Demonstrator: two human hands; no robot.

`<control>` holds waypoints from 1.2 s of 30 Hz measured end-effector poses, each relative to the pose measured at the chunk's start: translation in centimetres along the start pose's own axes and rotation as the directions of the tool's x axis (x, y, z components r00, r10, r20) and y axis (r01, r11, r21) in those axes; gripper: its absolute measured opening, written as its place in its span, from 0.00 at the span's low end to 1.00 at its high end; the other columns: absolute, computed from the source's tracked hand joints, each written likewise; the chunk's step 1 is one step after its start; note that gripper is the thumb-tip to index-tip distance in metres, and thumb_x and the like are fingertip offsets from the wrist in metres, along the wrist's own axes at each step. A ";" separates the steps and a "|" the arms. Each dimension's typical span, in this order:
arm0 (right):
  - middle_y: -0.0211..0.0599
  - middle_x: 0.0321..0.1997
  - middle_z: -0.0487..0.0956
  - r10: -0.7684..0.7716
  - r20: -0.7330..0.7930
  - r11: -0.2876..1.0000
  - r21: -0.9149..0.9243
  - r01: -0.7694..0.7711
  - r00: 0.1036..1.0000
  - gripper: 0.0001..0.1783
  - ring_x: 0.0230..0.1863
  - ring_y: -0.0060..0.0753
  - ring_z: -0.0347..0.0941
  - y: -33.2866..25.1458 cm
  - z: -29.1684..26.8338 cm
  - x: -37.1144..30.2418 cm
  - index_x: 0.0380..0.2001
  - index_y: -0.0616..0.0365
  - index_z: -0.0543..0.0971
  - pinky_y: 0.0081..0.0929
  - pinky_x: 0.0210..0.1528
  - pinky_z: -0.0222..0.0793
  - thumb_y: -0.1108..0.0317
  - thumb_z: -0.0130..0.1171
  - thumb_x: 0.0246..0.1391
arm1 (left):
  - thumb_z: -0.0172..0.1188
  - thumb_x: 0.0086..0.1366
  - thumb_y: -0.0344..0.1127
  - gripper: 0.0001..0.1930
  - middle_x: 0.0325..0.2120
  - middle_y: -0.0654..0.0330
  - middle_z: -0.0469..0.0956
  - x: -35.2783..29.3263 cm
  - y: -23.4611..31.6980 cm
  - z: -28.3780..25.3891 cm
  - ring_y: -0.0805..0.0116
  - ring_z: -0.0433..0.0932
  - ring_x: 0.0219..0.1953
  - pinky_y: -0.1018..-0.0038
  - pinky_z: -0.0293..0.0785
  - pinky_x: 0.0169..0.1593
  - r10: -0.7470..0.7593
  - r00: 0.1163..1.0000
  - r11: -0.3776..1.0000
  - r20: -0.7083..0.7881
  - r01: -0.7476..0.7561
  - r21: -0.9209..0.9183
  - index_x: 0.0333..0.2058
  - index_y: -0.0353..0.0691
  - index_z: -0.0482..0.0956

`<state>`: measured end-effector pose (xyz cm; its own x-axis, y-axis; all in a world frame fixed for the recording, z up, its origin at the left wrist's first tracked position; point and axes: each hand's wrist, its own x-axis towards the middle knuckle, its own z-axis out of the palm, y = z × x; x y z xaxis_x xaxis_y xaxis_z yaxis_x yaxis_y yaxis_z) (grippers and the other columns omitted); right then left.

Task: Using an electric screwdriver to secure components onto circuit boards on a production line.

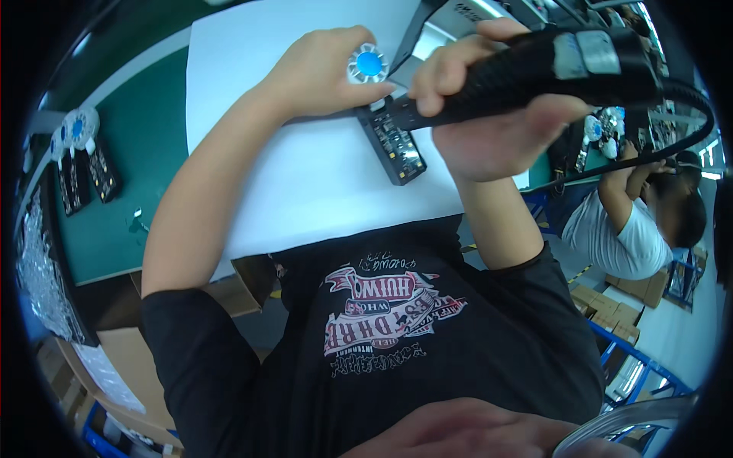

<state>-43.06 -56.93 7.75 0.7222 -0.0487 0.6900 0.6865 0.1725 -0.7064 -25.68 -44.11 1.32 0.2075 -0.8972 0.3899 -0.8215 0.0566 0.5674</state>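
My right hand (492,141) grips a black corded electric screwdriver (527,72), its nose tilted down to the left. The driver's front end comes to the upper part of a long black housing (398,156) with an exposed circuit board. Whether the bit touches a screw is hidden. My left hand (321,70) closes around the upper end of that housing, thumb towards the driver. Beside the thumb shows a round clear-and-white piece with a blue centre (369,64); it seems joined to the housing. White sheeting (305,179) lies beneath.
Similar black units (103,174) with round white ends lie on the green mat (153,221) at left. Clear plastic wrap (46,267) sits at the left edge. The driver's cable (699,137) loops on the right. A co-worker (626,221) sits at far right, near cardboard boxes (607,309).
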 end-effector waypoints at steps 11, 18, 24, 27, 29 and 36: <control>0.45 0.43 0.82 -0.271 -0.012 0.861 -0.449 0.237 0.962 0.51 0.37 0.37 0.82 -3.8 -6.6 -0.9 0.64 0.59 0.69 0.35 0.41 0.76 0.20 0.39 0.61 | 0.73 0.54 0.57 0.30 0.35 0.49 0.84 -0.3 0.2 -0.1 0.50 0.85 0.39 0.63 0.80 0.44 -0.057 0.998 0.998 0.004 0.057 0.035 0.46 0.38 0.80; 0.45 0.42 0.81 -0.072 -0.146 0.984 -0.174 0.046 0.987 0.52 0.35 0.36 0.79 -5.0 1.6 -3.5 0.67 0.61 0.65 0.37 0.40 0.74 0.22 0.40 0.63 | 0.73 0.54 0.56 0.30 0.36 0.49 0.84 -0.4 -0.7 -0.3 0.51 0.85 0.39 0.63 0.79 0.45 -0.025 0.999 0.999 -0.042 0.026 0.027 0.47 0.38 0.79; 0.39 0.32 0.79 -0.030 -0.404 0.982 -0.184 -0.049 0.914 0.56 0.28 0.33 0.78 -4.4 3.1 -5.5 0.61 0.56 0.67 0.32 0.32 0.74 0.15 0.46 0.50 | 0.74 0.54 0.54 0.31 0.38 0.50 0.84 -0.6 -1.0 -0.3 0.54 0.85 0.39 0.65 0.79 0.45 -0.014 0.998 0.998 -0.053 0.017 0.056 0.48 0.37 0.79; 0.39 0.32 0.79 -0.074 -0.404 0.982 -0.188 -0.004 0.912 0.56 0.27 0.33 0.77 -3.9 3.0 -5.6 0.60 0.55 0.68 0.31 0.32 0.74 0.14 0.46 0.50 | 0.74 0.52 0.52 0.28 0.35 0.46 0.83 0.1 0.6 -1.9 0.47 0.84 0.38 0.61 0.79 0.44 -0.094 0.996 0.995 -0.004 0.094 -0.024 0.42 0.35 0.81; 0.39 0.31 0.79 -0.074 -0.406 0.981 -0.194 -0.007 0.911 0.55 0.27 0.33 0.77 -3.6 2.9 -5.8 0.60 0.55 0.68 0.31 0.32 0.74 0.15 0.46 0.50 | 0.74 0.51 0.51 0.26 0.33 0.44 0.83 0.3 0.8 -2.1 0.44 0.83 0.38 0.59 0.79 0.43 -0.140 0.990 0.988 0.022 0.141 -0.060 0.39 0.34 0.81; 0.39 0.31 0.79 -0.058 -0.396 0.985 -0.174 -0.013 0.916 0.54 0.27 0.33 0.77 -3.1 3.0 -5.4 0.58 0.55 0.69 0.32 0.32 0.75 0.15 0.46 0.50 | 0.75 0.51 0.49 0.27 0.34 0.44 0.83 0.4 0.9 -2.4 0.45 0.84 0.38 0.60 0.79 0.43 -0.118 0.993 0.992 0.025 0.118 -0.030 0.41 0.34 0.80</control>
<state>-49.37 -54.25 6.66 0.6556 -0.4443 0.6105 0.6814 -0.0003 -0.7319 -25.09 -43.36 3.69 0.2893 -0.9084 0.3020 -0.7747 -0.0369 0.6312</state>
